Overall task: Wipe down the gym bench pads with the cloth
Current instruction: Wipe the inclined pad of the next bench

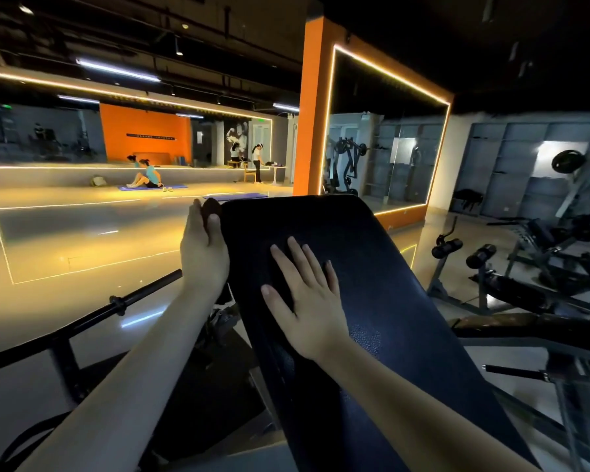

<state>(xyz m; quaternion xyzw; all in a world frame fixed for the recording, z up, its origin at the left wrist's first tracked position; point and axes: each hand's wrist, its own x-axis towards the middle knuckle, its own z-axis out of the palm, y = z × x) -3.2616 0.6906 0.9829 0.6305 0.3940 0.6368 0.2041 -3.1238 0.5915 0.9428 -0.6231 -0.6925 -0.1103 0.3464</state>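
Bench pad (372,267) slopes ahead, left hand (203,247) gripping its upper left edge, right hand (310,311) flat with fingers spread over what seems a dark cloth (281,281): unpinched, it may bunch or slip, likely leaving patches unwiped.

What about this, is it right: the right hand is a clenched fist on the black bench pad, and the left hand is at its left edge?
No. The head view shows the right hand lying flat and open on the black bench pad, not clenched. The left hand is at its left edge.
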